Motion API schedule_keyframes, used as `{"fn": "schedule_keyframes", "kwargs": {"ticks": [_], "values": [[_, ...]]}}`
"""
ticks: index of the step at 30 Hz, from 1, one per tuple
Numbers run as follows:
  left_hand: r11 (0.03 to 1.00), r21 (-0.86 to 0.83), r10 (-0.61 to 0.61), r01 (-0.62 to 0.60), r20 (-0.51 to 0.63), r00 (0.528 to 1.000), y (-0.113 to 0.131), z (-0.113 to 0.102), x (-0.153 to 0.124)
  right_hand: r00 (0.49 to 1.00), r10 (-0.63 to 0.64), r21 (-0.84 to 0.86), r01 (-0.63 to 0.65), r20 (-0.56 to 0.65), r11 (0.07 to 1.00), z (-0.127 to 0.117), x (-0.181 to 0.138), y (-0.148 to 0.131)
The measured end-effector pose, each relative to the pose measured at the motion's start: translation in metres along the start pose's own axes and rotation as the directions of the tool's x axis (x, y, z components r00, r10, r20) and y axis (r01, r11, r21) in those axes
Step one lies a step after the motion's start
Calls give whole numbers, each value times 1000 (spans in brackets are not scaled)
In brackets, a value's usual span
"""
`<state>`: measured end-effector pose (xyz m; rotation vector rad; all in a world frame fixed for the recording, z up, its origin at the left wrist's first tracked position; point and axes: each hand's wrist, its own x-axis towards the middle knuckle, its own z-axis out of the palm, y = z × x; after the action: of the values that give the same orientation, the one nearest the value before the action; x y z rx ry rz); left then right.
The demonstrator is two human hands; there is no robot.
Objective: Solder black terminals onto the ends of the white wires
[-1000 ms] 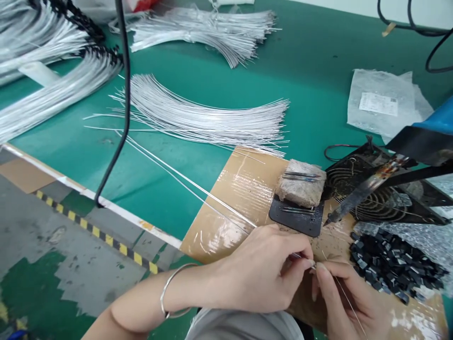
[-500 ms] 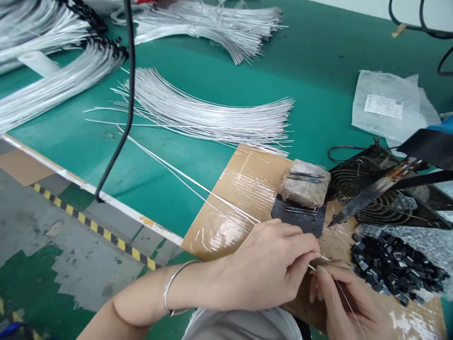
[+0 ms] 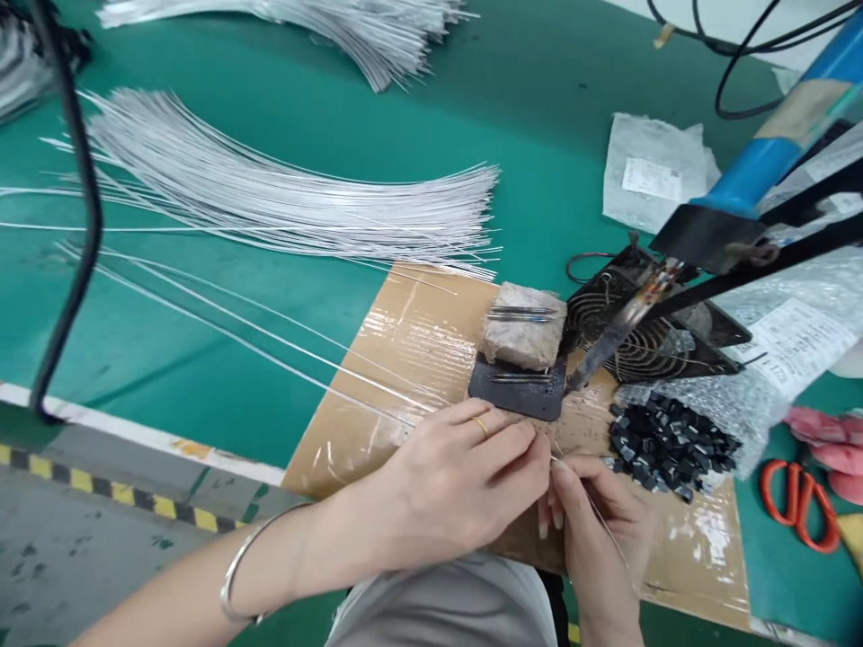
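Observation:
My left hand (image 3: 458,485) is closed in a pinch over the taped cardboard sheet (image 3: 411,346), holding thin silver wires (image 3: 270,337) that run away to the upper left. My right hand (image 3: 597,521) meets it fingertip to fingertip, also pinched, with a fine wire trailing down across its palm. A heap of small black parts (image 3: 667,440) lies just right of my hands. The tip of a soldering iron (image 3: 610,337) hangs over the cardboard, above a grey sponge block (image 3: 522,328) and a black pad (image 3: 516,391).
A fan of silver wires (image 3: 270,193) lies on the green table, with another bundle (image 3: 364,22) farther back. A black cable (image 3: 74,225) hangs at the left. A black fan grille (image 3: 640,337), bubble wrap (image 3: 775,332), a plastic bag (image 3: 653,171) and orange scissors (image 3: 799,503) are at the right.
The view has swung to the right, so the table's things sit further left and the scissors have come into sight. My hands stay pinched together on the wires.

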<state>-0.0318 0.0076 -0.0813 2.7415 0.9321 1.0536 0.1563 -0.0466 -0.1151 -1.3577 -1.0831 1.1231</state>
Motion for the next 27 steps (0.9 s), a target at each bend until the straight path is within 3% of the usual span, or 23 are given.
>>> {"fn": "schedule_keyframes", "kwargs": {"ticks": [4,11,13,15,18,23,27], "values": [[995,76,67,-66,-13,998,-2,2,-1,990,130,56,-127,-46,990,5,-2,-5],[998,-9,70,-70,-26,997,-1,12,-15,992,126,55,-124,-28,991,7,-3,-10],[997,-78,-4,2,-26,1000,3,12,-15,995,94,32,-93,-16,995,8,-4,-12],[972,-183,-153,149,-5,988,9,10,-13,999,43,1,-43,5,999,7,-4,-13],[870,-327,-355,369,103,929,17,7,-8,1000,-7,-38,7,8,999,7,-4,-14],[772,-390,-427,501,265,865,24,4,4,996,-88,-134,86,-12,987,5,-3,-14],[670,-447,-482,592,344,806,23,2,9,989,-145,-158,149,37,976,-1,-2,-9]]}}
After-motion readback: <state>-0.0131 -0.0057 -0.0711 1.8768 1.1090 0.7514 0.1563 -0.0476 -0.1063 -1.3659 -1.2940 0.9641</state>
